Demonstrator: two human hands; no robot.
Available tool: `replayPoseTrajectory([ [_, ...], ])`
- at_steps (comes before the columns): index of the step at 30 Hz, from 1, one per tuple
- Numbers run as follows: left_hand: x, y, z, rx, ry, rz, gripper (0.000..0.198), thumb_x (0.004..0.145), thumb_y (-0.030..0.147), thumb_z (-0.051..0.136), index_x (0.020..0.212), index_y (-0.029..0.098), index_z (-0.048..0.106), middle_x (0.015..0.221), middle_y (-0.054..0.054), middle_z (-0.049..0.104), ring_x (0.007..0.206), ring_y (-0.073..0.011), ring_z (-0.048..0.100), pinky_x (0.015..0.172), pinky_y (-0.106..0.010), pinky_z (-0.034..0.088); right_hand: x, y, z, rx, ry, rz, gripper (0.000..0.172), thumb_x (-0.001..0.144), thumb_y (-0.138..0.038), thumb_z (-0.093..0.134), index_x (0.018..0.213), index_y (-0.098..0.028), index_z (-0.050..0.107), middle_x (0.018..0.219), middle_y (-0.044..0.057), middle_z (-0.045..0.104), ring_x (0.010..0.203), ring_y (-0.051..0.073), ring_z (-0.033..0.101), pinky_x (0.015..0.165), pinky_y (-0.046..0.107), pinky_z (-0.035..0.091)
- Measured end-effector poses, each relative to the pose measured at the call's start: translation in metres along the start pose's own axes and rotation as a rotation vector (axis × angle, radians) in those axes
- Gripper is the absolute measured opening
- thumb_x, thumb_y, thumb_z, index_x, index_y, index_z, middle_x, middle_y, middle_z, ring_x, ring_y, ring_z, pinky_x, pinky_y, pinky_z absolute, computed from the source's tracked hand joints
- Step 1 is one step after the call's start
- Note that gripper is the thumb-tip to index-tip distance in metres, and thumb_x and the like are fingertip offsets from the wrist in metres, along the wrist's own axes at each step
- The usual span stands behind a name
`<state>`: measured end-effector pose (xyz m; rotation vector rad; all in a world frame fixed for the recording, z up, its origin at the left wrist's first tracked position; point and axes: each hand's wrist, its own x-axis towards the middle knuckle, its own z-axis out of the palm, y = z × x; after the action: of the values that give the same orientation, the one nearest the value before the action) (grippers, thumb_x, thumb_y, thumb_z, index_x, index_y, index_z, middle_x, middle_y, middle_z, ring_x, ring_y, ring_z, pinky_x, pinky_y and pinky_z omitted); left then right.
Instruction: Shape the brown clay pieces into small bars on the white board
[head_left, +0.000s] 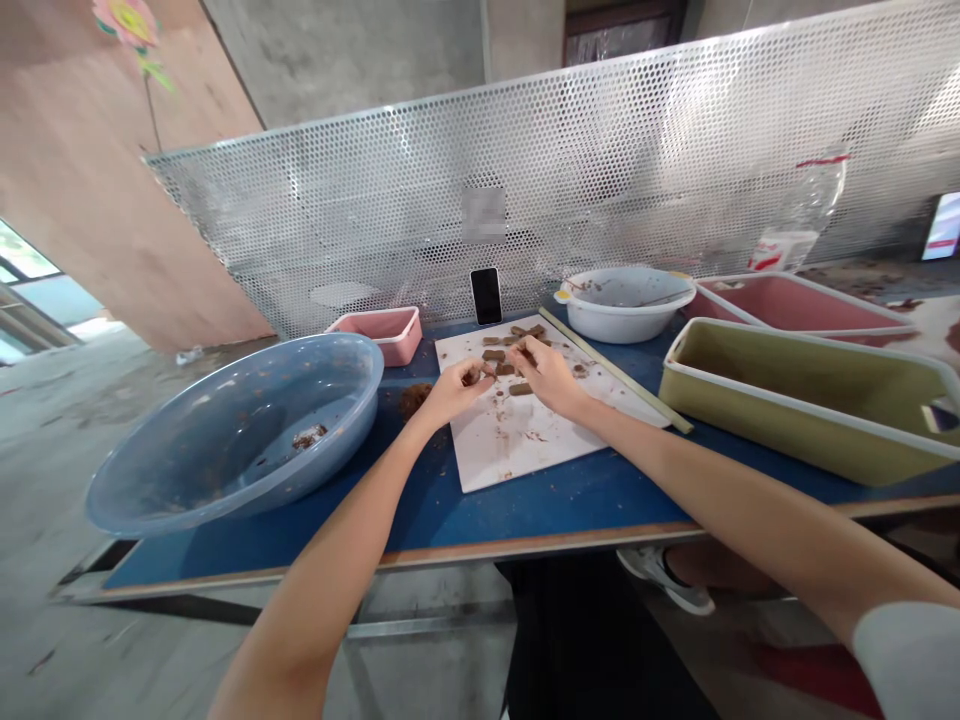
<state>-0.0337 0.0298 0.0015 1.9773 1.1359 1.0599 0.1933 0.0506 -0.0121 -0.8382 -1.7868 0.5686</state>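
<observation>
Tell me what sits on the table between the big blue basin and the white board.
In the head view, a brown clump lies on the blue tabletop between basin and board; the left forearm passes partly in front of it.

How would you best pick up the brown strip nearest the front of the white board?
The strip is probably best pinched from above, across its middle, on its two long edges: it lies flat on the board and looks longer than wide.
</observation>
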Motion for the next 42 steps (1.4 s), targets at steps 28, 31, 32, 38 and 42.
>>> replayPoseTrajectory([
  [28, -0.006, 0.003, 0.001, 0.548, 0.009, 0.141, 0.025, 0.103, 0.016, 0.053, 0.110, 0.016, 0.077, 0.102, -0.010, 0.079, 0.090, -0.0227, 0.071, 0.090, -0.036, 0.053, -0.003, -0.001, 0.005, 0.090, -0.064, 0.115, 0.032, 0.085, -0.052, 0.086, 0.091, -0.023, 0.074, 0.096, 0.007, 0.082, 0.081, 0.022, 0.070, 0.075, 0.037, 0.057],
  [31, -0.006, 0.004, 0.002, 0.537, 0.006, 0.150, 0.026, 0.102, 0.014, 0.053, 0.110, 0.016, 0.077, 0.100, -0.009, 0.079, 0.089, -0.0219, 0.070, 0.090, -0.036, 0.053, -0.004, -0.002, 0.003, 0.084, -0.102, 0.097, 0.029, 0.095, -0.051, 0.075, 0.091, -0.023, 0.075, 0.086, 0.005, 0.081, 0.076, 0.020, 0.069, 0.074, 0.035, 0.057],
  [32, -0.007, 0.005, 0.002, 0.530, 0.002, 0.153, 0.027, 0.102, 0.014, 0.052, 0.110, 0.017, 0.077, 0.099, -0.008, 0.079, 0.089, -0.0216, 0.070, 0.090, -0.035, 0.053, -0.004, -0.002, 0.003, 0.077, -0.126, 0.084, 0.030, 0.100, -0.050, 0.069, 0.091, -0.022, 0.075, 0.081, 0.004, 0.079, 0.073, 0.019, 0.069, 0.074, 0.034, 0.057],
  [38, -0.007, 0.006, 0.003, 0.507, 0.003, 0.132, 0.026, 0.102, 0.014, 0.053, 0.107, 0.017, 0.078, 0.099, -0.008, 0.080, 0.088, -0.0213, 0.070, 0.090, -0.035, 0.053, -0.005, -0.002, 0.005, 0.065, -0.143, 0.082, 0.032, 0.101, -0.052, 0.067, 0.092, -0.022, 0.075, 0.076, 0.003, 0.076, 0.070, 0.019, 0.069, 0.072, 0.034, 0.055],
  [42, -0.007, 0.005, 0.002, 0.498, 0.006, 0.124, 0.025, 0.102, 0.016, 0.054, 0.107, 0.017, 0.078, 0.100, -0.009, 0.081, 0.089, -0.0222, 0.071, 0.090, -0.035, 0.053, -0.004, -0.001, 0.008, 0.077, -0.078, 0.109, 0.033, 0.086, -0.053, 0.086, 0.090, -0.022, 0.075, 0.088, 0.005, 0.080, 0.074, 0.019, 0.068, 0.069, 0.033, 0.055],
])
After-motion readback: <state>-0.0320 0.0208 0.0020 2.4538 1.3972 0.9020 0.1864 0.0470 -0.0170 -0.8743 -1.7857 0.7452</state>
